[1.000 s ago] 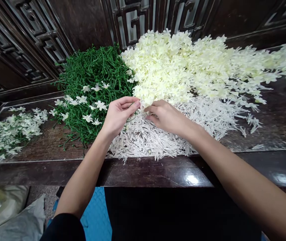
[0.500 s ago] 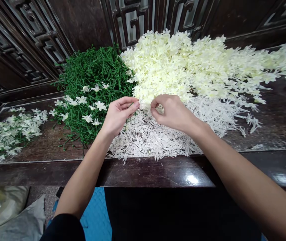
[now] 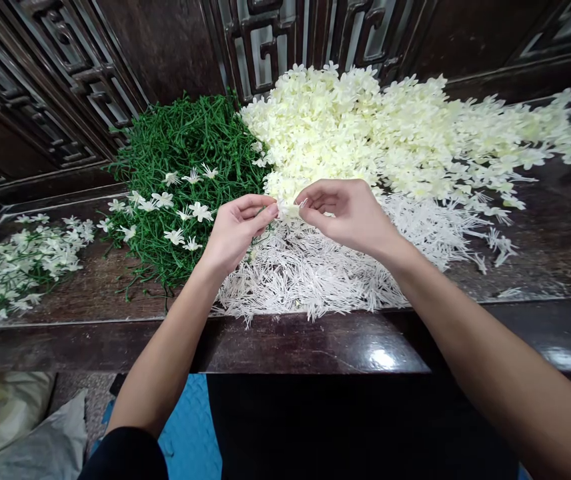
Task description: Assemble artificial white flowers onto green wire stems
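My left hand (image 3: 240, 227) is closed in a pinch on a small white artificial flower (image 3: 282, 209) at its fingertips. A bit of green stem shows just below those fingers. Opposite it, my right hand (image 3: 343, 213) pinches a thin white stamen piece (image 3: 302, 204) between thumb and forefinger. The two sets of fingertips are close but apart. Beneath both hands lies a heap of white stamen pieces (image 3: 315, 273). Behind them rises a pile of cream-white petals (image 3: 335, 127). Green plastic stems (image 3: 180, 140) are massed on the left, with several assembled flowers (image 3: 200, 211) resting on them.
Everything lies on a dark wooden bench (image 3: 315, 343) with a carved lattice back (image 3: 265, 47). More assembled flowers on stems (image 3: 25, 260) lie at the far left. Pale sacks (image 3: 40, 440) and a blue textured surface (image 3: 190, 427) are below the front edge.
My right hand has turned slightly and its fingertips are nearer the left ones, with a white stamen piece now visible in them. My left hand stays almost still.
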The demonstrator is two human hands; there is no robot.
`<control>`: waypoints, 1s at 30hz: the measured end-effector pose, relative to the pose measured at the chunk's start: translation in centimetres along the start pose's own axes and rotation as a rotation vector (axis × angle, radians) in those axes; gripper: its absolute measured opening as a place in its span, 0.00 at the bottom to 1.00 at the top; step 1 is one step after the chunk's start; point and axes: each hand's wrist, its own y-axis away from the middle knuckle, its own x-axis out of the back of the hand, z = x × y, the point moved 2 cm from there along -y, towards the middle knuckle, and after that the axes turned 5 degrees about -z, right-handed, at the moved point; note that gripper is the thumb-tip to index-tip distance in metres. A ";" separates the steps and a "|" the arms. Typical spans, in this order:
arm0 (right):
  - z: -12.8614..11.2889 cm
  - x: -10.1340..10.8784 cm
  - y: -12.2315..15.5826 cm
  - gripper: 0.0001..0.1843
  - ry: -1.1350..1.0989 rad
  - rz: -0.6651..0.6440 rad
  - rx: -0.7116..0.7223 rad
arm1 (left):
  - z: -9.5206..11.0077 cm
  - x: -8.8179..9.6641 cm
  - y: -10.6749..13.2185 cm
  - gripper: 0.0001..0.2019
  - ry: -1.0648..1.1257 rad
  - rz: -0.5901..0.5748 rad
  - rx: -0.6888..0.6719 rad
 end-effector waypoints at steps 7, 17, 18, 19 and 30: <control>-1.1 -0.1 0.3 0.02 -0.180 0.046 0.121 | -0.1 0.0 0.0 0.04 0.049 -0.046 -0.009; -0.9 -0.6 0.3 0.01 -0.162 0.029 0.147 | 0.0 -0.2 0.2 0.07 -0.003 -0.097 -0.032; -0.8 -0.7 0.3 0.01 -0.154 0.038 0.146 | 0.0 -0.2 0.2 0.07 -0.013 -0.107 -0.040; -0.8 -0.7 0.3 0.01 -0.150 0.049 0.146 | 0.0 -0.2 0.2 0.08 -0.027 -0.113 -0.051; -0.7 -0.4 0.4 0.04 -0.097 0.024 0.188 | 0.1 -0.1 0.2 0.06 -0.028 -0.081 -0.129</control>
